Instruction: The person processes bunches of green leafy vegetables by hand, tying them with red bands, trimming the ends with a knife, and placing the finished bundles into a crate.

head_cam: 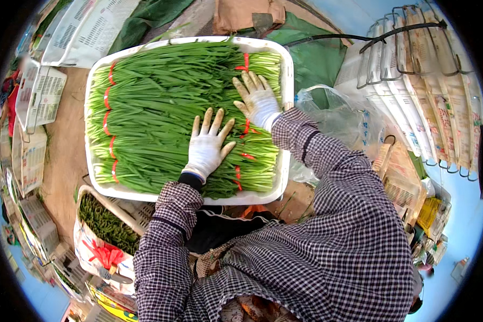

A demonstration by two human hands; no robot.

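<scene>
A white plastic crate [289,80] with rounded corners is filled with green leafy bundles [157,104], which look like garlic chives. Red bands tie the bundles near their pale stem ends, along both short sides of the crate. My left hand [207,147], in a white glove with stained fingertips, lies palm down on the leaves right of the crate's middle, fingers spread. Farther right and higher up, my right hand [256,96], gloved alike, rests flat across leaves and banded stems near the crate's right rim. Neither hand grips anything.
Stacked white crates [410,92] with metal handles stand at the right, beside a clear plastic bag [342,116]. A crate of dark green stalks [104,223] with a red ribbon [104,253] sits at lower left. More perforated crates [50,94] line the left side.
</scene>
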